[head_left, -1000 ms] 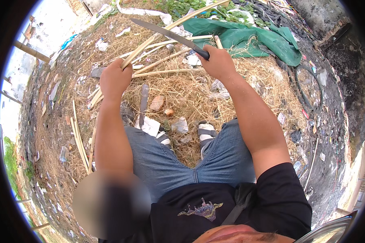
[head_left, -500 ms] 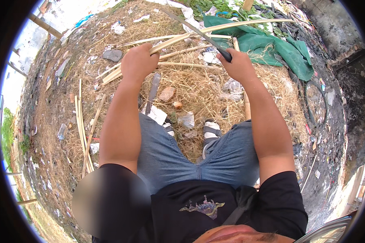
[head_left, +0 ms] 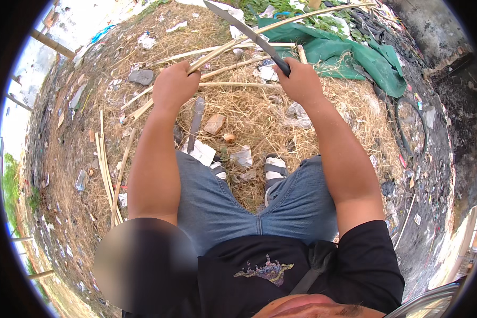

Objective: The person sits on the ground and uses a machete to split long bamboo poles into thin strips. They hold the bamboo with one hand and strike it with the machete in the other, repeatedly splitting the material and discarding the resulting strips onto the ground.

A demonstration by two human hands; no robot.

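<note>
My left hand (head_left: pixel 174 87) is closed round the near end of a long, pale bamboo strip (head_left: pixel 218 51), which slants away up to the right. In my right hand (head_left: pixel 300 82) is the dark handle of a long knife (head_left: pixel 245 29). Its blade points up and to the left and crosses the strip; whether its edge bites into the strip I cannot tell. More pale strips (head_left: pixel 241 85) lie on the dry straw beneath and beyond my hands. A flat, dark blade-like piece (head_left: pixel 196 124) rests on the ground in front of my feet.
A green sheet (head_left: pixel 336 57) lies crumpled beyond my right hand, with a black cable loop (head_left: pixel 425 132) near it. Several strips (head_left: pixel 105 172) lie at my left. Between my forearms sits a brick chunk (head_left: pixel 215 123). A dark wall (head_left: pixel 464 100) stands at the right.
Both hands have shifted slightly left, still gripping the strip and the knife. The knife has moved left and up along with my right hand, its blade still across the strip.
</note>
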